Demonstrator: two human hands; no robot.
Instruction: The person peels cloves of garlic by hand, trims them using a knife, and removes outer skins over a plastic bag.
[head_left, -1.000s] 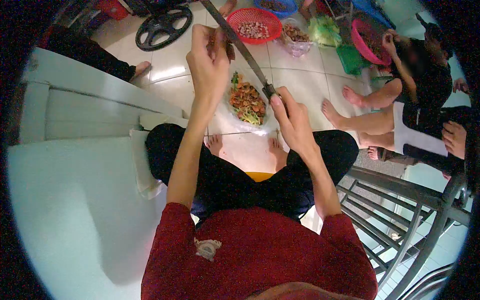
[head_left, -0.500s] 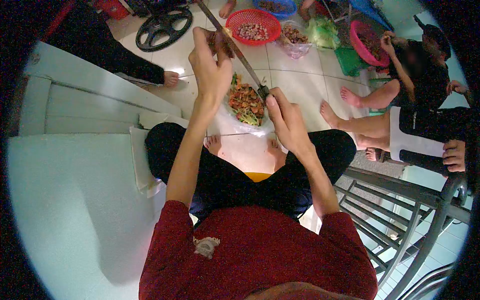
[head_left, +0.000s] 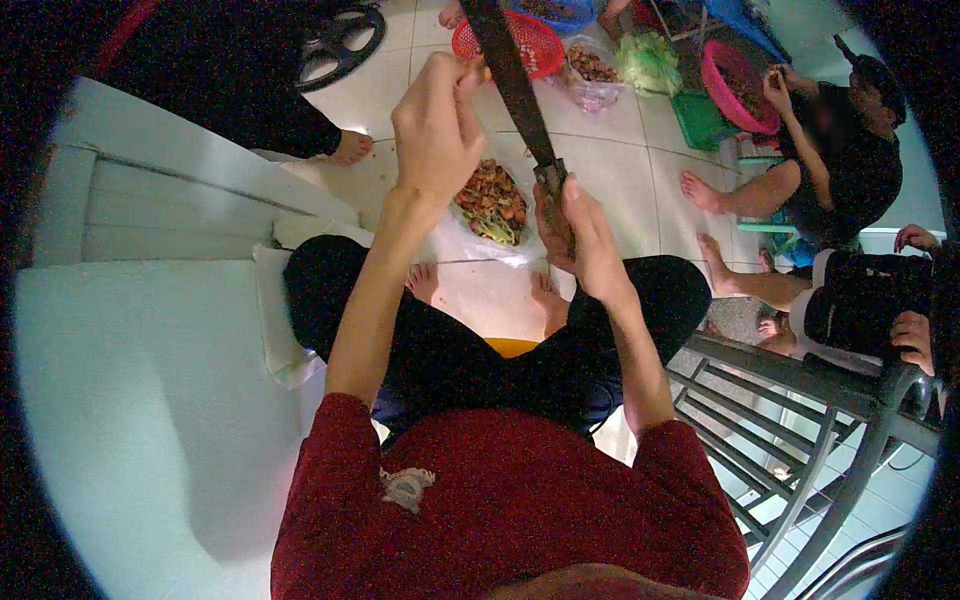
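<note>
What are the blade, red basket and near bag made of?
Blade: probably steel; dull, dark surface, thin straight shape.
Red basket: likely moulded plastic; uniform colour, perforated wall.
Near bag: apparently thin plastic film; translucent, crinkled, with glossy glints.

My head camera shows me a black spoked wheel (head_left: 335, 45) on the glossy pale tiled floor (head_left: 620, 165). Farther right I make out a round pink plastic basket (head_left: 720, 98) beside a flat green plastic tray (head_left: 697, 122), a seated person in black (head_left: 860, 150), and a dark grey metal railing (head_left: 790, 377).
</note>
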